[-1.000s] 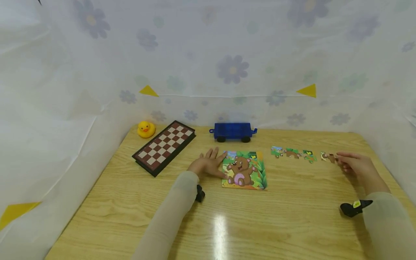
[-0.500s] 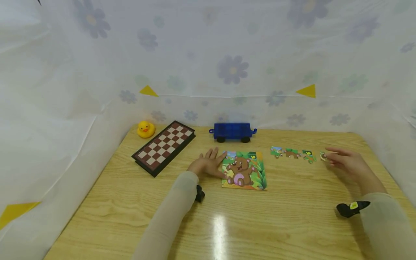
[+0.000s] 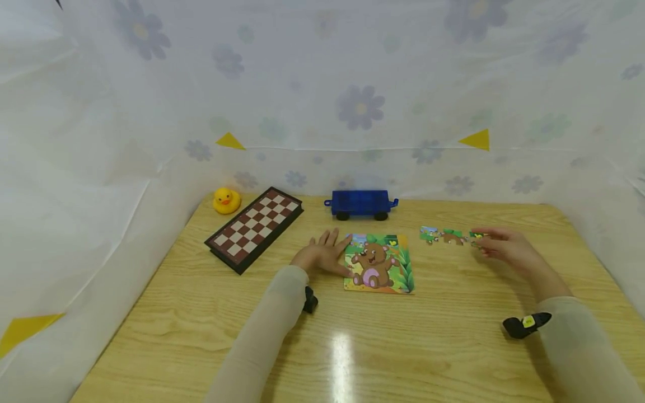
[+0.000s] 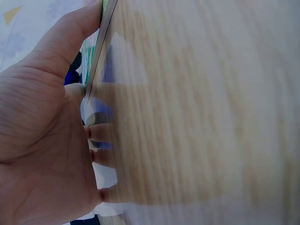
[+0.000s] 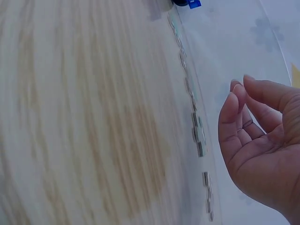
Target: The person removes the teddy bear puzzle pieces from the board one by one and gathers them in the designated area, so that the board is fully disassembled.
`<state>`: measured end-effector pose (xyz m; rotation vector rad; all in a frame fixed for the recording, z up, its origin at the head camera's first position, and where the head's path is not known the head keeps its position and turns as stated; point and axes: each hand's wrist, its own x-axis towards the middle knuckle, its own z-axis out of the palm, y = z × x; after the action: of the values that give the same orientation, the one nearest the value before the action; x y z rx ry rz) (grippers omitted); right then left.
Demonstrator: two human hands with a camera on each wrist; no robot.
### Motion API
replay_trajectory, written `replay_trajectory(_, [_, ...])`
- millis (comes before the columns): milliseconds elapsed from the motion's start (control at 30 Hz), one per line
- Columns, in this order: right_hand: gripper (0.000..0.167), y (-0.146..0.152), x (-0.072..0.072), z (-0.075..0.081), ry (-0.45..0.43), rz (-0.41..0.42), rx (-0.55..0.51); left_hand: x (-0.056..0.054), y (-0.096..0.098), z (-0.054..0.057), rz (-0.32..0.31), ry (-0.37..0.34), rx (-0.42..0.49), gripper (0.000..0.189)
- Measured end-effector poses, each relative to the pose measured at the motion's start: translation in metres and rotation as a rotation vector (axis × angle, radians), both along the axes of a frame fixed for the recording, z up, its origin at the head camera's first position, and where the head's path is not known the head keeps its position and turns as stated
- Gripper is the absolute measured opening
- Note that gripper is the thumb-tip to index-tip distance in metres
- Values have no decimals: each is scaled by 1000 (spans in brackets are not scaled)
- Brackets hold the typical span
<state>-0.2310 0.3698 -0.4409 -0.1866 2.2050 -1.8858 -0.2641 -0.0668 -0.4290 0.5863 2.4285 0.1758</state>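
Note:
My left hand (image 3: 325, 254) lies with fingers spread at the left edge of a square bear picture board (image 3: 375, 263), its thumb on the edge; in the left wrist view the board's thin side (image 4: 100, 56) shows by the thumb. To the right, my right hand (image 3: 509, 252) is over the row of jigsaw pieces. Its fingers are loosely bent, and in the right wrist view this hand (image 5: 265, 140) has nothing between thumb and fingertips. A blue-and-green piece (image 3: 429, 234) and a brown-and-green piece (image 3: 452, 237) lie left of it. A third piece (image 3: 476, 235) is partly covered by its fingertips.
A folded chessboard case (image 3: 256, 228) lies slanted at the left, with a yellow rubber duck (image 3: 227, 200) behind it. A blue toy wagon (image 3: 360, 204) stands at the table's back, near a white flowered curtain (image 3: 302, 84).
My right hand has moved left along the row, from the rightmost jigsaw piece to above the third one, and now covers the rightmost piece. The left hand and the board have stayed put.

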Motion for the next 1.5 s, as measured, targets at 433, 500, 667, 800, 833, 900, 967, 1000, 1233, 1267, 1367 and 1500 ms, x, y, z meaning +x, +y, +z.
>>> replay_trajectory(433, [40,-55,0,1,10,128,106,-1,0,-1,6,-8,6,101])
replay_trajectory(500, [39,-64,-2,0,2,146,79,-1,0,-1,7,-7,0,101])
replay_trajectory(667, [45,-91,-6,-1,-17,196,70,-2,1,-1,14,-4,-17,99])
replay_trajectory(800, [46,-112,-10,-3,1,231,103,0,1,0,12,-2,-5,100])
replay_trajectory(833, [46,-117,-11,-4,0,240,108,0,1,1,13,-3,-1,100])
replay_trajectory(900, [45,-125,-14,-6,-8,261,107,1,0,1,12,0,5,100])
replay_trajectory(967, [45,-134,-17,-7,-27,288,98,1,1,1,12,6,7,100])
replay_trajectory(1000, [46,-137,-18,-8,-39,295,97,1,1,1,11,9,8,100])
replay_trajectory(1233, [49,-159,-24,-11,-90,304,112,0,1,0,22,24,28,101])
replay_trajectory(1267, [48,-161,-25,-11,-99,299,117,0,1,-1,22,28,29,102])
replay_trajectory(1367, [49,-167,-27,-10,-104,314,132,0,0,-1,22,31,24,101])
replay_trajectory(1500, [51,-172,-30,-12,-119,337,139,0,0,-1,22,35,19,101])
